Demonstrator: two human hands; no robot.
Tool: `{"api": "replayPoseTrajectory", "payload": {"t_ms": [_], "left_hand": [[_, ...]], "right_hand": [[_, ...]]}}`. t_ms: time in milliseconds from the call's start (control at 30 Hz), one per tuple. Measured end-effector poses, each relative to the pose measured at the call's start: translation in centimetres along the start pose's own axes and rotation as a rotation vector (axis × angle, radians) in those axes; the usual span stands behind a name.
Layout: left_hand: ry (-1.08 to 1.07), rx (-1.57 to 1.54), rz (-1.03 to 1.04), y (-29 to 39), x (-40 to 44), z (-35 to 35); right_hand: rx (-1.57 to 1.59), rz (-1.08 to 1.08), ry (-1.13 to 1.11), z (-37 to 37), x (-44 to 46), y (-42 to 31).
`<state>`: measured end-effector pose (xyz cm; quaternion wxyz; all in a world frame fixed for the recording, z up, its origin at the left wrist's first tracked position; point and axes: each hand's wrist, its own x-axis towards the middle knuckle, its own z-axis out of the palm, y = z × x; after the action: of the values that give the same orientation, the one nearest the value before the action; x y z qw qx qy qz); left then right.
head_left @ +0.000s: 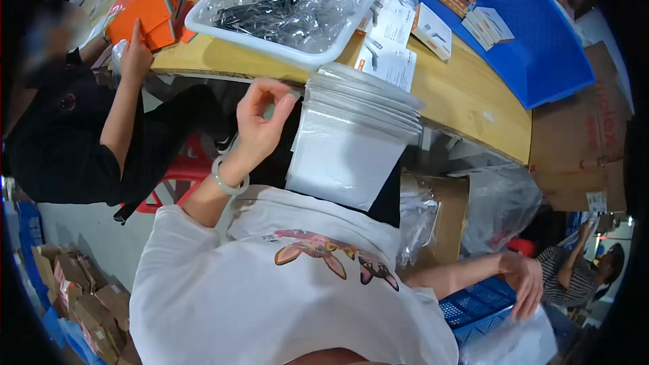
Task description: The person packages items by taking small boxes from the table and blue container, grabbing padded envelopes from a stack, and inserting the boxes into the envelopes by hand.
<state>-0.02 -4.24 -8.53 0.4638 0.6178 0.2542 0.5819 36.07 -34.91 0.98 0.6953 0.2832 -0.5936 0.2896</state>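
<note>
Silvery sleeves filling the lap, left hand hovering free!

The wooden worktop [466,98] is curving across the scene, carrying a big blue bin [558,61]. Beside it a brown carton [571,135] is showing red lettering, too distorted to read, and a label too small to make out. A white tub [314,61] is holding clear-bagged black items. Down right, a blue basket [480,304] is sitting low. The stack of silvery sleeves [348,145] is lying on the lap, by the worktop's edge. Printed leaflets [389,61] are showing tiny, unreadable text. The left hand [261,122] is hanging beside the stack, grip loosely parted, holding nothing. The right hand [524,284] is hanging over whitish plastic [524,341]; whether its grip is pinching, I can't tell.
</note>
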Motion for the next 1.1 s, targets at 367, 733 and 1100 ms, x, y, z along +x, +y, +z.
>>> {"api": "replayPoseTrajectory", "payload": {"t_ms": [367, 733, 1100], "left_hand": [[-0.516, -0.115, -0.277, -2.9, -2.4, 0.7], [-0.591, 0.343, -0.405, -1.3, -1.0, -3.1], [0.116, 1.143, 0.297, 0.3, 13.2, -19.3]], "right_hand": [[-1.259, 1.24, -0.036, -17.1, -5.6, 19.4], [-1.876, 1.037, -0.484, -14.0, -7.8, 16.0], [-2.033, 0.783, -0.352, -14.8, -10.1, 12.5]]}}
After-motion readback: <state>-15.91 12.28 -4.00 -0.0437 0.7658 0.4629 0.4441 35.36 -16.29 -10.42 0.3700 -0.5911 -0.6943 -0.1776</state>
